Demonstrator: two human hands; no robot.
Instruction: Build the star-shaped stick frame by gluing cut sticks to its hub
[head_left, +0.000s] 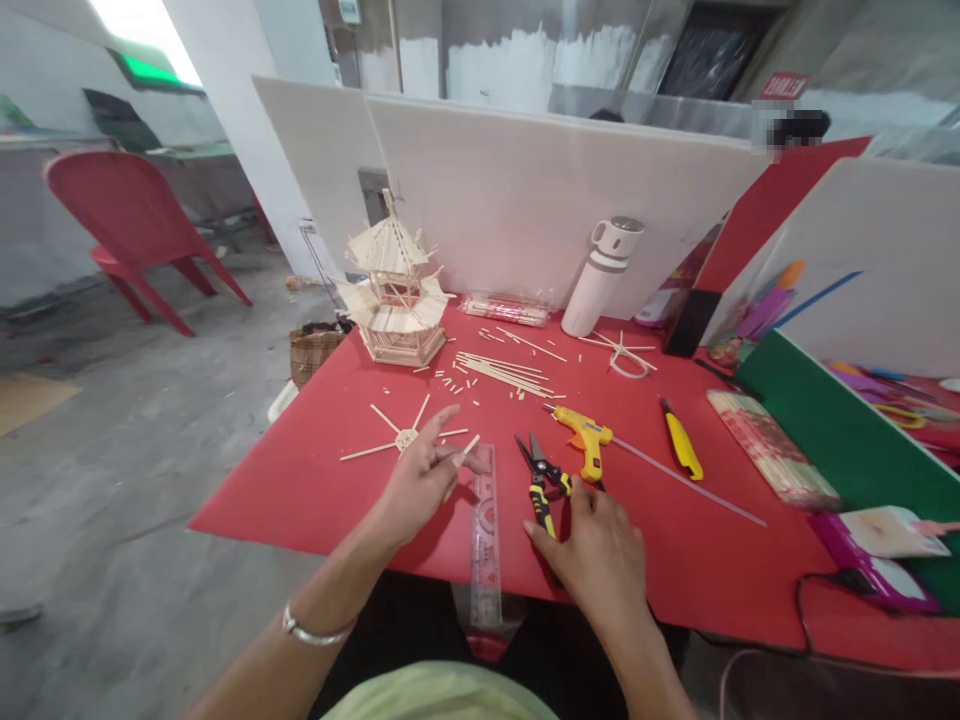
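My left hand [427, 470] is raised over the table with thumb and finger closed on a short wooden stick [469, 446]; its other fingers stretch out. Beneath it lies a frame of thin sticks radiating from a small round hub [406, 440], partly hidden by the hand. My right hand [600, 540] rests around the yellow-and-black handles of cutting pliers [541, 478], whose jaws are spread and point away from me. Between my hands, a clear plastic ruler [486, 540] extends over the table's front edge. A yellow glue gun [585, 438] lies just beyond the pliers.
A stick pagoda model [394, 300] stands at the back left of the red table [300, 490]. Loose sticks [502, 373] lie mid-table. A white flask [600, 280], utility knife [681, 442] and stick bundle [772, 445] are to the right. White partitions [510, 200] border the back.
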